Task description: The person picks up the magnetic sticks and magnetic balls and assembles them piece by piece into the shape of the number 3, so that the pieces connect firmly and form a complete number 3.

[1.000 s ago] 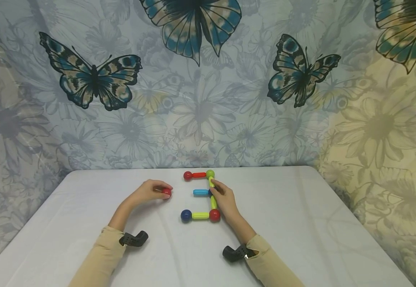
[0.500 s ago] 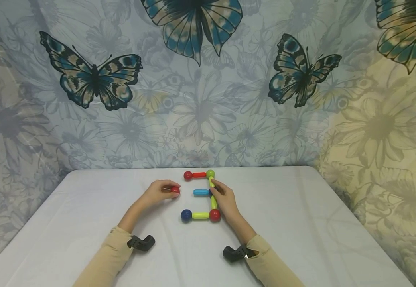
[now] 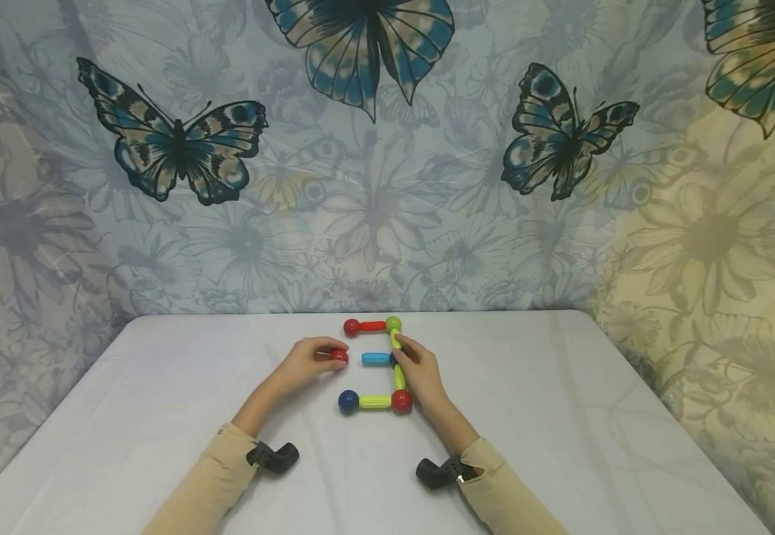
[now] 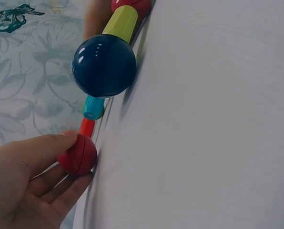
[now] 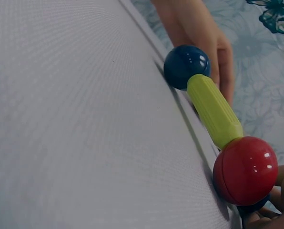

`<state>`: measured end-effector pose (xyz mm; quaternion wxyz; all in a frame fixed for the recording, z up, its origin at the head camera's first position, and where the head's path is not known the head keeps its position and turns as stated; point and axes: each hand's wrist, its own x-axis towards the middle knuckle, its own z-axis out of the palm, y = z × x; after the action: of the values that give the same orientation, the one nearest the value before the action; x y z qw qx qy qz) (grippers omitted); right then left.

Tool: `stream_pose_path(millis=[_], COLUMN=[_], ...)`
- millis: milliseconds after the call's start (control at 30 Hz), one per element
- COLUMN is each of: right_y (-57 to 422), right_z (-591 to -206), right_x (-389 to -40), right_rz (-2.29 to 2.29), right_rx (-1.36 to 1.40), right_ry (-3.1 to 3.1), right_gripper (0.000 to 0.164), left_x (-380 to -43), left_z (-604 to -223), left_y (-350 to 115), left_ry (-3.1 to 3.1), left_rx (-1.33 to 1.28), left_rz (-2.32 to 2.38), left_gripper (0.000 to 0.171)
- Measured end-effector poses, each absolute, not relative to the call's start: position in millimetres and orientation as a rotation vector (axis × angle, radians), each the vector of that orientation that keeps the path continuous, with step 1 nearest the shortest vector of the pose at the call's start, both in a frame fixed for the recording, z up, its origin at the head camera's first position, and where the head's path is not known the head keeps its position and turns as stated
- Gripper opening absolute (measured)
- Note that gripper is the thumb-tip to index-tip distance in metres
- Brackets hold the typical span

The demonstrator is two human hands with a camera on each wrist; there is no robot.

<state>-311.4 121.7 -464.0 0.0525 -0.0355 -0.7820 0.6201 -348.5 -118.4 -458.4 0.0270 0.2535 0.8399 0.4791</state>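
Note:
In the head view my left hand (image 3: 308,362) pinches a red ball (image 3: 339,357) between thumb and fingers, just left of the free end of a light-blue rod (image 3: 376,359). That rod belongs to a ball-and-rod figure shaped like a backwards E. My right hand (image 3: 420,371) holds the figure at its middle dark-blue ball (image 3: 393,359), which the thumb and fingers partly hide. The left wrist view shows the pinched red ball (image 4: 80,155) close over the table, thumb on top. In the right wrist view, fingers (image 5: 270,217) of my right hand curl at the dark-blue ball behind a red ball (image 5: 245,171).
The figure's top arm has a red rod (image 3: 372,326) between a red ball (image 3: 351,328) and a green ball (image 3: 393,324). Its near arm is a yellow-green rod (image 3: 375,402) ending in a dark-blue ball (image 3: 348,402). A white-covered table (image 3: 527,416) meets a butterfly-patterned backdrop (image 3: 374,208).
My left hand has moved right with the red ball, closer to the light-blue rod's free end. The right hand and the figure have stayed in place.

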Motion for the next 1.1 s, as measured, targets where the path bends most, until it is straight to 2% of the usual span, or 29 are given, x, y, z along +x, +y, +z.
stream_pose_path(millis=[1100], right_y=[122.4], right_z=[-463.8], right_x=[-309.9], right_rz=[1.88], right_rx=[-0.077], right_ry=[-2.377], right_gripper=[0.04], left_x=[-338.8], left_z=[-462.4], left_y=[-93.1], left_ry=[2.578], left_rx=[0.765], left_rz=[1.549], left_gripper=[0.035])
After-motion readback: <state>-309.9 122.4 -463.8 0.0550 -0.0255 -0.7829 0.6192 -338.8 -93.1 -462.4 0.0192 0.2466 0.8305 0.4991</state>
